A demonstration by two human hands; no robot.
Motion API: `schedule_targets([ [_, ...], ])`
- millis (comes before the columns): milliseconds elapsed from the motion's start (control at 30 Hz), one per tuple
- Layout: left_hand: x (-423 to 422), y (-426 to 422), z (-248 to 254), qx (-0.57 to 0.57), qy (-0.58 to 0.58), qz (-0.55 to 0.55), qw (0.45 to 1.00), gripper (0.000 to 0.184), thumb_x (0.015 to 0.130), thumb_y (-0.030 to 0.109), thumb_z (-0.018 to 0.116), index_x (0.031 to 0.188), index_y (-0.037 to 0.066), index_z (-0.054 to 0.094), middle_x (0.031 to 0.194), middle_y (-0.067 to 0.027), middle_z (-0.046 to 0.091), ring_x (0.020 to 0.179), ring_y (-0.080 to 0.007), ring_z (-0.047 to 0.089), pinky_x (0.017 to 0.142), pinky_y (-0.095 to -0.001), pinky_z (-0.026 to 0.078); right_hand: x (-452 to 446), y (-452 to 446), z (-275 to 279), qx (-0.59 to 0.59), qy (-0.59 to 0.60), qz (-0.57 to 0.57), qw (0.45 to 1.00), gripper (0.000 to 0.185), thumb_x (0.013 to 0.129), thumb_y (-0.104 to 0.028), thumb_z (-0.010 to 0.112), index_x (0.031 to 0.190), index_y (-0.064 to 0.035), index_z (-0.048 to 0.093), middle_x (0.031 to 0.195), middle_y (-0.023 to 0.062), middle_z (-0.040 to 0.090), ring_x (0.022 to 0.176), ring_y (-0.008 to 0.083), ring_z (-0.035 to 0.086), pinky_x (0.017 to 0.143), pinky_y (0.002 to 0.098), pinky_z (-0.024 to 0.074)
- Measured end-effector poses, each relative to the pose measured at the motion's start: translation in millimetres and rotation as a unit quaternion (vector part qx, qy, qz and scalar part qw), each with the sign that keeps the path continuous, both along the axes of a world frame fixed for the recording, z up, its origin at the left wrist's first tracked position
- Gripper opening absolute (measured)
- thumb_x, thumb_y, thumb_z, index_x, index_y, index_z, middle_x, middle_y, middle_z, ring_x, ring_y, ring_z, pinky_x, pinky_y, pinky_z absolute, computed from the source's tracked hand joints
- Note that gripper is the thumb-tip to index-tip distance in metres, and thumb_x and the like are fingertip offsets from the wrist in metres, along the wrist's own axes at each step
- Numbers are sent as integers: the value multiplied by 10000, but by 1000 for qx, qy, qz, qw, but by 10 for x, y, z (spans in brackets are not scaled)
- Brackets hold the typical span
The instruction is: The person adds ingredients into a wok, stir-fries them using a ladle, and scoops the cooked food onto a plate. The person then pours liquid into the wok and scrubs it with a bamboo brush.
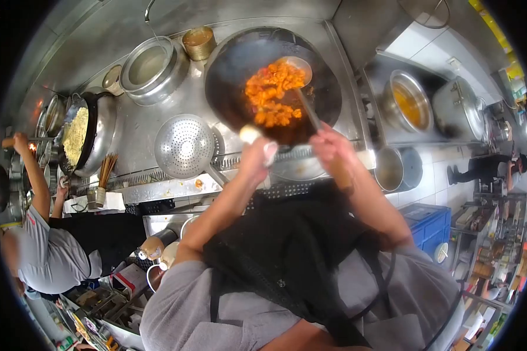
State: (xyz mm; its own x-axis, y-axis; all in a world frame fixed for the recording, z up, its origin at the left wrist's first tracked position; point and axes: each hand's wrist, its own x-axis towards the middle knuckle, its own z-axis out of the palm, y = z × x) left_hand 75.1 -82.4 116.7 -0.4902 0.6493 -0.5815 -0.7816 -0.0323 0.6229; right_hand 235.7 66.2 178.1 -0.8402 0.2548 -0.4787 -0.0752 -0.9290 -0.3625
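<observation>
A dark wok [228,76] holds orange-red pieces of food [269,90] with a glossy look. The round head of a metal ladle [299,70] lies among the food at the wok's upper right. My right hand [334,149] is wrapped round the ladle's handle, whose wooden end shows below the palm. At the wok's near left edge, my left hand [256,155] is closed round a whitish cloth, with a pale rounded end sticking out above it. A perforated strainer [184,146] rests on the steel counter left of my left hand.
Pots stand right of the wok, one with orange liquid [413,102]. A steel pot [149,70] and a tin [198,43] are at the back left. At far left a co-worker [58,257] handles another wok [91,134]. A person [486,169] stands far right.
</observation>
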Motion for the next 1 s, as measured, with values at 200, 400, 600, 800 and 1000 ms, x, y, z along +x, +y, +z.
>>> schedule_targets([
  [200,-66,238,-199,-10,-61,3,998,108,888,202,527,821,118,536,645,-22,540,499,-156,497,411,-297,353,417,185,377,-37,82,4,996,395,989,-98,450,1375,-156,390,812,15,430,456,-2,351,361,149,305],
  [400,-500,840,-423,-42,-37,-11,998,173,918,255,520,801,135,563,649,-1,551,543,-143,514,436,-291,357,479,478,210,-15,113,34,993,357,978,-117,476,1334,-118,458,791,-9,426,440,0,344,365,164,318],
  [600,-591,1060,-692,-81,-54,-71,993,295,887,463,612,862,170,601,739,-10,627,635,-174,588,556,-330,461,411,1107,-321,-34,-6,104,994,232,955,-100,501,1186,-90,514,763,8,466,458,28,373,393,196,326],
  [800,-518,1346,-864,-90,-47,20,995,178,892,271,587,911,95,566,753,-83,614,608,-220,589,530,-357,486,458,1328,-462,-81,8,109,991,228,962,-105,494,1190,-92,503,757,10,463,465,29,386,395,199,324],
  [1000,-319,1093,-433,-103,94,45,989,108,840,161,579,865,64,538,676,-59,556,538,-185,559,425,-314,441,720,1190,-461,-99,70,77,990,254,964,-95,487,1217,-85,499,762,11,459,460,21,373,385,199,306],
])
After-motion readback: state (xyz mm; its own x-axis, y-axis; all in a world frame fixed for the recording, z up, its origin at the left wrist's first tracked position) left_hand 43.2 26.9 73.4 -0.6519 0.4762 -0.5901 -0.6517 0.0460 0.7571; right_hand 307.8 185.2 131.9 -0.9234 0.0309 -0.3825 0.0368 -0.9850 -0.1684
